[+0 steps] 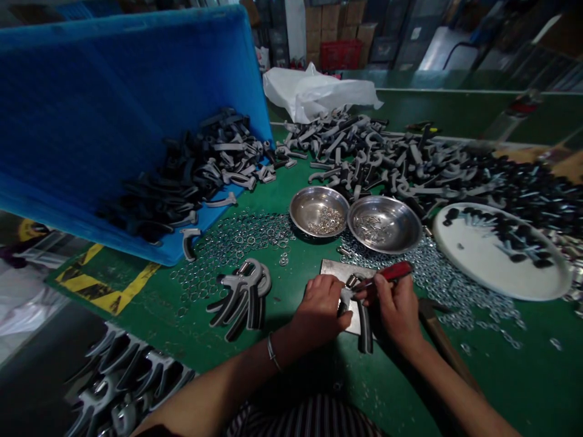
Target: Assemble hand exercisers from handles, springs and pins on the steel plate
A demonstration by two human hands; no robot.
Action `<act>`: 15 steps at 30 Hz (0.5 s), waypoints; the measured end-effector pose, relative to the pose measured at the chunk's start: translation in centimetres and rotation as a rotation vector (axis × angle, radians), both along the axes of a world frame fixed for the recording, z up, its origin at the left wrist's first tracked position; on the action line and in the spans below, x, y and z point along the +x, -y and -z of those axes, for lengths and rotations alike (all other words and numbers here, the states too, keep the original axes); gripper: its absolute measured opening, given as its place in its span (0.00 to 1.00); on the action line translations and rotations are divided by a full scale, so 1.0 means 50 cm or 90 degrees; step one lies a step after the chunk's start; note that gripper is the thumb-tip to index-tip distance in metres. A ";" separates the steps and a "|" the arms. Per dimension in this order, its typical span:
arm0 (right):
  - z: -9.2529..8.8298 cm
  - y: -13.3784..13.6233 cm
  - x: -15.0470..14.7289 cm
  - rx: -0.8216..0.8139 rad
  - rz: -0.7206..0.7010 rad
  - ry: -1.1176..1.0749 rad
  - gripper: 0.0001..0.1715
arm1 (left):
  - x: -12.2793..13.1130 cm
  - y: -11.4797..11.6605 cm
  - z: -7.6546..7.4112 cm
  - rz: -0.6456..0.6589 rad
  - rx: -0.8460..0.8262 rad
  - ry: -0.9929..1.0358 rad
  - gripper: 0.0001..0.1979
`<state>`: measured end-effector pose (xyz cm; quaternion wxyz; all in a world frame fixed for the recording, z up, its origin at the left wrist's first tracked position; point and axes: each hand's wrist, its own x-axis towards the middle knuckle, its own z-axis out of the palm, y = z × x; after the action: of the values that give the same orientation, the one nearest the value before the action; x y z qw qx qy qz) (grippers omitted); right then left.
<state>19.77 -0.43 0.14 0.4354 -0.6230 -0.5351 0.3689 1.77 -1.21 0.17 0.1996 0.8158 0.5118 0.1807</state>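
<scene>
On a flat metal plate lies a grey and black clamp with a small spring at its top. My left hand wraps round the clamp's left side, a bracelet on its wrist. In my right hand is a red-handled screwdriver, held with its tip pointing left at the clamp's head. The exact contact of the tip is hidden by my fingers. Several similar clamps are stacked to the left of my left hand.
Two metal bowls of small parts stand behind the plate. A white dish and a hammer are at right. Rings lie scattered. A tilted blue crate holds handles; more handles are heaped behind the bowls.
</scene>
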 end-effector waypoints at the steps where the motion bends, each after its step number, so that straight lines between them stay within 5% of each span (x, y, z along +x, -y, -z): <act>1: 0.003 0.004 -0.002 0.009 0.011 0.043 0.17 | 0.000 0.001 0.000 0.001 0.000 -0.001 0.19; 6: -0.003 0.002 -0.020 0.050 0.027 0.212 0.22 | -0.002 0.002 0.000 0.004 -0.009 -0.006 0.19; 11: -0.043 -0.057 -0.030 -0.085 -0.065 -0.165 0.21 | -0.005 -0.005 -0.009 0.011 -0.065 -0.002 0.23; 15: -0.049 -0.085 0.021 -0.081 -0.017 -0.366 0.22 | -0.007 0.003 -0.015 0.005 -0.076 -0.003 0.23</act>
<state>20.82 3.79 2.61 0.5242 -0.5122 -0.3736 0.5685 1.43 -1.37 0.92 0.2471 0.8047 0.5192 0.1476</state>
